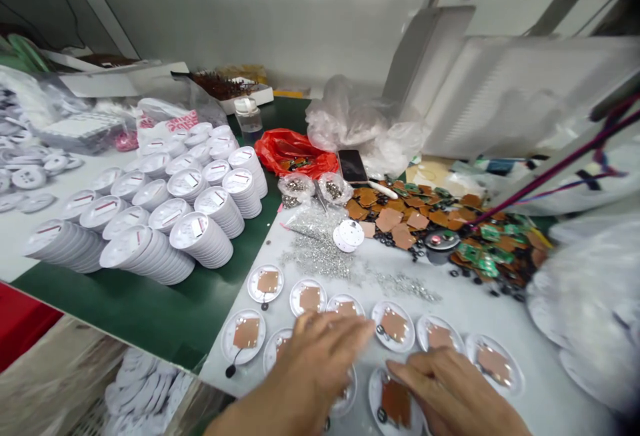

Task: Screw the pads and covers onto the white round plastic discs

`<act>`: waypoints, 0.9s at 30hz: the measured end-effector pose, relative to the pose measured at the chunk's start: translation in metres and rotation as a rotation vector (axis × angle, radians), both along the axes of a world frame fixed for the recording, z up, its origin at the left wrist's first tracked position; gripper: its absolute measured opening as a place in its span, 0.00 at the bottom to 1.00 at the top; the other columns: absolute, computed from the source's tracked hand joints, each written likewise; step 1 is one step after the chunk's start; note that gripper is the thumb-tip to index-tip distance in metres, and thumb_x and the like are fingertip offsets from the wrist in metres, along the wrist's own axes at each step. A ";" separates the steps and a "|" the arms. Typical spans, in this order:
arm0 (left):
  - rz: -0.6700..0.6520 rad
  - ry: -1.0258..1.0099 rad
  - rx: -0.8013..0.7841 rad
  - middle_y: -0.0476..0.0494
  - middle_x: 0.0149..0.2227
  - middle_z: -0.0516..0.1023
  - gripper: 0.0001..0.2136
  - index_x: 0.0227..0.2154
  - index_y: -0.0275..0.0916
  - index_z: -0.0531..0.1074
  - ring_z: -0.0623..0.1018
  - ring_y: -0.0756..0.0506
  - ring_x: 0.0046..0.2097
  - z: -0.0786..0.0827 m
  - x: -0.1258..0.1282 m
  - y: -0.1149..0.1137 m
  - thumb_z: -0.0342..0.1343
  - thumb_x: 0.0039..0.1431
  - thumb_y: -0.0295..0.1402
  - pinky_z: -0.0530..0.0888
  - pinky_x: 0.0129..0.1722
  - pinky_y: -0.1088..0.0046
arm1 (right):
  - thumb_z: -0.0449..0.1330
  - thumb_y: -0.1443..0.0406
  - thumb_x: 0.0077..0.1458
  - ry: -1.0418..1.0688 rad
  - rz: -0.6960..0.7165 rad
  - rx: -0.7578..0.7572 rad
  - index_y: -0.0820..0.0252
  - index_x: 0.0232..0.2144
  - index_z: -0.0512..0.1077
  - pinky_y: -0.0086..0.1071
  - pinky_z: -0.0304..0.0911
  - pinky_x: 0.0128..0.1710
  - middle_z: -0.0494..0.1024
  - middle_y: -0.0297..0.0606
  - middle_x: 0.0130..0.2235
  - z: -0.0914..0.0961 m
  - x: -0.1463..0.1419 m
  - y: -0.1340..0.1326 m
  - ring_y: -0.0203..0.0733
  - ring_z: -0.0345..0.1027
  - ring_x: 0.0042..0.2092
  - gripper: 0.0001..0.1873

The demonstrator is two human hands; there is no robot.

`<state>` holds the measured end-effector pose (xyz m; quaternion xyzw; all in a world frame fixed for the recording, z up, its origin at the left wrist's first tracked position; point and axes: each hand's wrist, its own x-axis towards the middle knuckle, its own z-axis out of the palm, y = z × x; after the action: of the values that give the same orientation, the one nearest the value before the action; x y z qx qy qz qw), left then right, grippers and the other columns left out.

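Observation:
My left hand [315, 356] lies flat over a row of white round discs, its fingers pointing right and covering part of one disc [277, 349]. My right hand [445, 389] is just right of it, fingertips reaching toward a disc [395, 403] that carries a brown square pad. Neither hand shows anything held. Similar discs [395, 326] with tan square pads lie around both hands, some with a small black part on a wire [231, 371]. The hands hide parts of the nearest discs.
Behind the discs lie spilled silver beads [317, 253] and a heap of tan and green boards [415, 223]. Stacks of white discs [200, 239] stand on a green mat [125, 309] to the left. A phone [353, 166], red bag [293, 153] and clear plastic bags [350, 119] lie beyond.

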<state>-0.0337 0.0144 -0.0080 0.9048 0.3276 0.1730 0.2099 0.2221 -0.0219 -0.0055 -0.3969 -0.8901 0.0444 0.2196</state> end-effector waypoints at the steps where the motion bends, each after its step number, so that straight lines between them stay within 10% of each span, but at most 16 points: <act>1: 0.087 0.025 -0.025 0.40 0.65 0.68 0.35 0.69 0.41 0.49 0.67 0.37 0.63 0.006 -0.008 0.008 0.50 0.61 0.17 0.63 0.60 0.52 | 0.51 0.74 0.65 0.002 0.020 0.001 0.51 0.51 0.74 0.36 0.68 0.37 0.80 0.37 0.37 0.006 -0.003 0.008 0.43 0.73 0.35 0.19; 11: 0.031 0.034 -0.062 0.42 0.51 0.78 0.26 0.64 0.41 0.56 0.70 0.40 0.62 0.010 -0.010 0.045 0.50 0.65 0.18 0.55 0.66 0.50 | 0.57 0.71 0.65 -0.072 0.292 0.093 0.59 0.29 0.71 0.37 0.58 0.37 0.76 0.35 0.31 -0.009 -0.059 0.064 0.41 0.66 0.35 0.10; 15: 0.032 0.040 -0.072 0.44 0.47 0.79 0.27 0.63 0.41 0.58 0.72 0.41 0.59 0.007 -0.010 0.046 0.50 0.63 0.17 0.55 0.67 0.51 | 0.48 0.74 0.69 0.082 0.211 0.002 0.59 0.33 0.72 0.36 0.56 0.35 0.76 0.35 0.32 -0.012 -0.051 0.069 0.39 0.66 0.34 0.16; 21: 0.001 0.017 -0.045 0.45 0.48 0.79 0.26 0.63 0.40 0.57 0.71 0.42 0.59 -0.001 -0.014 0.049 0.51 0.64 0.18 0.52 0.68 0.52 | 0.51 0.67 0.71 -0.157 0.455 -0.043 0.60 0.39 0.72 0.40 0.58 0.41 0.78 0.38 0.39 0.000 -0.045 0.067 0.44 0.67 0.39 0.10; 27: 0.003 0.031 -0.059 0.45 0.47 0.79 0.27 0.63 0.40 0.58 0.72 0.41 0.58 -0.001 -0.013 0.050 0.51 0.62 0.17 0.54 0.67 0.51 | 0.46 0.67 0.73 0.107 0.272 -0.083 0.58 0.36 0.73 0.37 0.60 0.38 0.79 0.36 0.35 -0.014 -0.049 0.070 0.40 0.69 0.36 0.17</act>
<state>-0.0470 0.0643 -0.0091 0.9002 0.3371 0.1498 0.2312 0.1735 0.0478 -0.0200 -0.2784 -0.9202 0.1315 0.2419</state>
